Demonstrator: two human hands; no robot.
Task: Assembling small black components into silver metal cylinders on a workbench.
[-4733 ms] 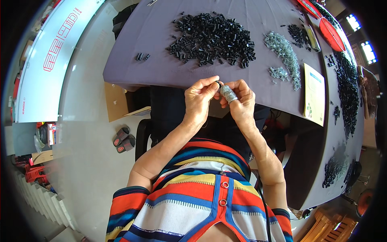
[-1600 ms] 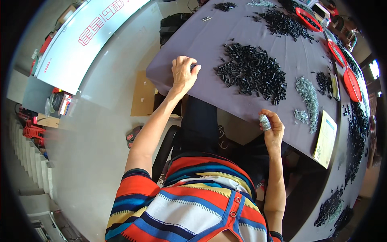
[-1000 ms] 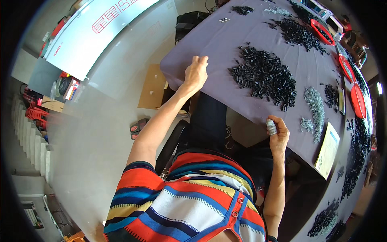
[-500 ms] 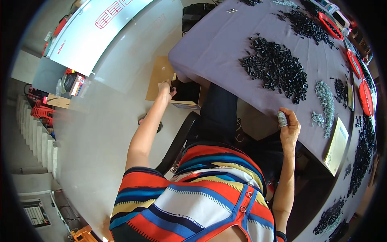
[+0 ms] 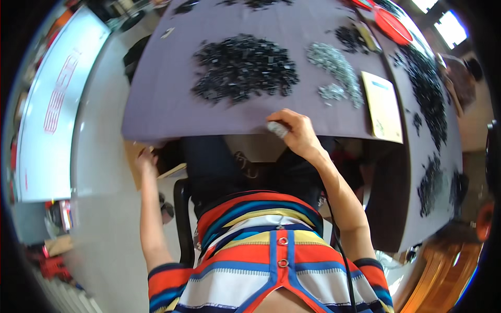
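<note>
My left hand (image 5: 146, 159) is low at the left, over the edge of an open cardboard box (image 5: 132, 163) beside the table. Its fingers look curled; blur hides what is in them. My right hand (image 5: 298, 134) is at the table's front edge, fingers bent inward. A silvery-grey lump (image 5: 277, 129) shows at its thumb side; whether it is a wrapping on the thumb or something gripped, I cannot tell. Beyond this hand lies a broad pile of small black pieces (image 5: 245, 68). Right of that is a pile of small clear-grey pieces (image 5: 336, 68).
A purple-grey cloth covers the table (image 5: 162, 104). A yellowish booklet (image 5: 382, 107) lies near its right front corner. Farther right are a red tray (image 5: 393, 26) and more black pieces (image 5: 425, 86). A chair's black armrest (image 5: 182, 224) stands at my left side.
The view has swung to the right, so the table now lies straight ahead. My right hand has come inward along the table's front edge. My left hand stays by the box.
</note>
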